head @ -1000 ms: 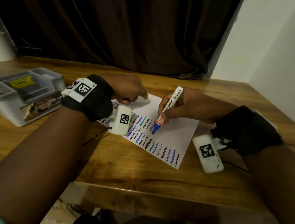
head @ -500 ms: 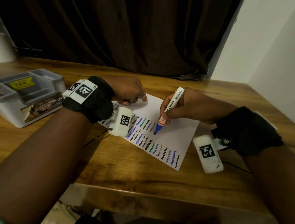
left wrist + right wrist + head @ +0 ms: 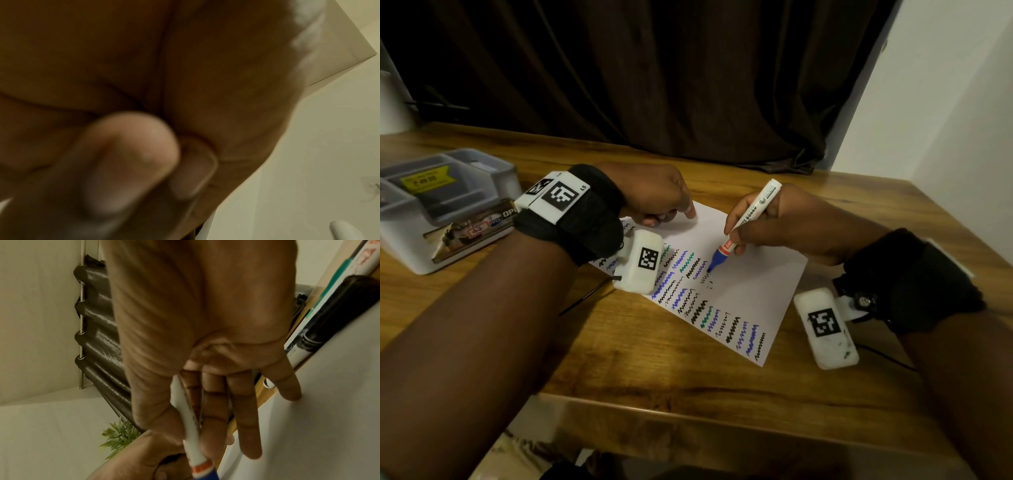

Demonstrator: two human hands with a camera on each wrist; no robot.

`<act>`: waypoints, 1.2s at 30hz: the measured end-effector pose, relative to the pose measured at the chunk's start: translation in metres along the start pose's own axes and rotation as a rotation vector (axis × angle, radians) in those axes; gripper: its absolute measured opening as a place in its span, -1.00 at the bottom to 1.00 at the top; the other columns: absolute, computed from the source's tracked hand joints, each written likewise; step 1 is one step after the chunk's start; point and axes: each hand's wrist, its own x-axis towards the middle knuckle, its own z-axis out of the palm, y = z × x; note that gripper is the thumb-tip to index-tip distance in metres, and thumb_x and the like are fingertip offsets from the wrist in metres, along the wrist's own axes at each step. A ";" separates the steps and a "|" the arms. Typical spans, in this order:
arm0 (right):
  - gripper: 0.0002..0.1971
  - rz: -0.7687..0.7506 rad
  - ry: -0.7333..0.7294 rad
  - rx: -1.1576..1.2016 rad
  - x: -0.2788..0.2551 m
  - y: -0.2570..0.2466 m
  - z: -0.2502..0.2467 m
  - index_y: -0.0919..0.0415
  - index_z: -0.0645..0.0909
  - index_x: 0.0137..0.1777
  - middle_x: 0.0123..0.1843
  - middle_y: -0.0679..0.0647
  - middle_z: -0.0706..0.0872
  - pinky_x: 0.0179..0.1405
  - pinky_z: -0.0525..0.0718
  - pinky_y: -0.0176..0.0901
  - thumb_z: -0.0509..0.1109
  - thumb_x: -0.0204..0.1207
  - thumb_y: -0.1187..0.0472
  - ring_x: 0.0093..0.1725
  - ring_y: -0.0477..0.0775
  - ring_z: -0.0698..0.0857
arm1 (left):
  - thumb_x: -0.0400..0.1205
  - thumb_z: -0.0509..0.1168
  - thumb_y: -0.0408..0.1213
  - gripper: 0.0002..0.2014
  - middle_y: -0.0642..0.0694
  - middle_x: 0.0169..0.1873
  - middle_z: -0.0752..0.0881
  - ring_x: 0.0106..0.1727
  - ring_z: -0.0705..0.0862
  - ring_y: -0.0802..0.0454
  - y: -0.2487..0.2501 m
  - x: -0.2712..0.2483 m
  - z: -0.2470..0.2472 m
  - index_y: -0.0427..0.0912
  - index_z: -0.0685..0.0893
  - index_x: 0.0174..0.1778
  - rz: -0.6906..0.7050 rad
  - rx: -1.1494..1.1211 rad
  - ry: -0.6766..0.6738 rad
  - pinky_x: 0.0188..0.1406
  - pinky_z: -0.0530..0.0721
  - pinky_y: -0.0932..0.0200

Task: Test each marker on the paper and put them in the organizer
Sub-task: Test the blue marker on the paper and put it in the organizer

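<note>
My right hand (image 3: 732,240) grips a white whiteboard marker (image 3: 743,226) with a blue nose like a pen. Its uncapped tip touches the white paper (image 3: 750,291) just past the rows of squiggles, beside a faint thin scribble (image 3: 705,281). In the right wrist view the marker (image 3: 191,434) runs between thumb and forefinger, with my little finger resting on the paper (image 3: 339,418). My left hand (image 3: 664,205) lies on the paper's far left part with fingers curled and the forefinger tip pressing down. Nothing shows inside it. The grey organizer (image 3: 448,219) stands at the left.
The wooden table's front edge (image 3: 688,401) runs close below the paper. A dark curtain (image 3: 654,85) hangs behind. In the right wrist view a black marker (image 3: 329,321) and a green one (image 3: 337,280) lie beyond the paper's edge, and a small plant (image 3: 119,434) shows.
The marker tip has shifted a little farther from me on the paper and left a faint thin scribble. My left hand has stayed on the paper.
</note>
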 end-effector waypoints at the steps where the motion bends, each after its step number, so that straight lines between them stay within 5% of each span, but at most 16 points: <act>1: -0.91 0.011 0.013 0.034 0.000 0.000 0.000 0.24 0.79 -0.01 -0.17 0.10 0.91 -0.18 0.79 -0.34 0.48 0.61 0.40 -0.19 -0.03 0.89 | 0.75 0.25 -0.32 -0.74 -0.07 -0.60 0.50 -0.63 0.39 0.07 0.000 0.000 0.000 -0.42 0.76 0.16 0.001 -0.002 0.000 -0.49 0.40 0.15; 7: -0.89 0.029 -0.025 0.054 -0.002 -0.004 0.001 0.20 0.75 -0.09 -0.31 -0.05 0.88 -0.21 0.77 -0.37 0.44 0.65 0.34 -0.25 -0.08 0.86 | 0.75 0.26 -0.31 -0.78 -0.11 -0.54 0.50 -0.61 0.40 0.05 0.000 0.000 0.000 -0.33 0.78 0.06 0.003 -0.001 -0.009 -0.50 0.41 0.16; 11: -0.89 0.021 -0.015 0.052 -0.001 -0.003 0.002 0.18 0.75 -0.16 -0.25 0.03 0.89 -0.01 0.80 -0.09 0.49 0.61 0.22 -0.23 -0.05 0.83 | 0.75 0.26 -0.30 -0.76 -0.05 -0.61 0.51 -0.62 0.40 0.05 -0.001 0.001 0.000 -0.38 0.77 0.11 -0.004 0.002 -0.004 -0.52 0.42 0.17; 15: -0.93 0.012 -0.065 0.036 -0.004 -0.002 0.001 0.19 0.78 -0.10 -0.17 0.04 0.90 -0.22 0.80 -0.31 0.56 0.53 0.36 -0.15 -0.02 0.89 | 0.75 0.28 -0.28 -0.71 -0.06 -0.59 0.51 -0.60 0.40 0.04 0.000 0.001 0.000 -0.47 0.73 0.13 -0.011 0.010 -0.006 -0.51 0.43 0.17; 20: -0.88 0.016 -0.140 -0.105 -0.003 0.000 -0.001 0.02 0.83 -0.10 -0.06 -0.06 0.92 -0.13 0.85 -0.21 0.61 0.49 0.28 0.00 0.04 0.90 | 0.74 0.29 -0.27 -0.69 -0.07 -0.58 0.50 -0.62 0.40 0.05 0.000 0.001 0.000 -0.51 0.71 0.16 -0.007 0.003 -0.002 -0.53 0.41 0.18; 28: -0.88 -0.005 -0.147 -0.119 0.000 -0.001 0.002 -0.01 0.82 -0.12 -0.09 -0.09 0.92 -0.13 0.86 -0.23 0.62 0.48 0.26 -0.04 -0.01 0.90 | 0.74 0.30 -0.23 -0.75 -0.06 -0.61 0.50 -0.62 0.40 0.05 0.000 0.000 -0.001 -0.24 0.68 -0.24 -0.002 0.018 -0.032 -0.48 0.41 0.13; 36: -0.92 -0.008 -0.107 -0.099 0.001 0.002 0.000 0.13 0.84 -0.09 -0.09 0.00 0.92 -0.18 0.82 -0.29 0.61 0.50 0.32 -0.05 0.01 0.90 | 0.74 0.31 -0.22 -0.73 -0.07 -0.60 0.51 -0.61 0.40 0.04 0.000 0.001 -0.001 -0.24 0.69 -0.26 -0.005 0.027 -0.032 -0.49 0.41 0.14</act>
